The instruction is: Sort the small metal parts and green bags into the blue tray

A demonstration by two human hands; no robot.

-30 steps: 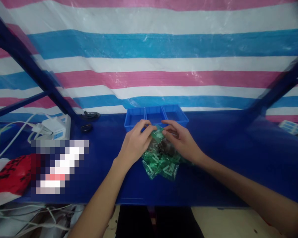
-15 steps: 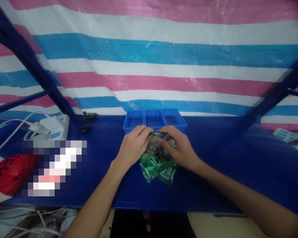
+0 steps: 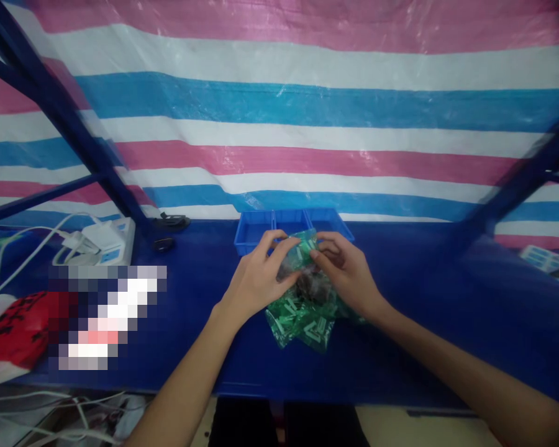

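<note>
A small green-printed clear plastic packet [image 3: 306, 246] is raised between my two hands over a pile. My right hand [image 3: 349, 270] pinches its right edge between thumb and fingers. On the other side, my left hand [image 3: 261, 270] curves around the packet's left part, index finger at the top and thumb lower down. Below lie several green packets [image 3: 298, 323] with white print, overlapping on the blue table. Dark brownish contents [image 3: 314, 287] show through clear plastic between the hands; what they are is too blurred to tell.
Just behind my hands stands a blue three-compartment tray [image 3: 254, 231]. To the left are a white power strip [image 3: 116, 242] with cables, a small black object [image 3: 163, 244] and a red bag [image 3: 21, 329]. Blue frame posts [image 3: 69, 118] rise at both sides before a striped sheet [image 3: 279, 105].
The packet has tipped up, so its green face now shows between my hands. My left hand's thumb and index finger have spread farther apart. The view has shifted slightly.
</note>
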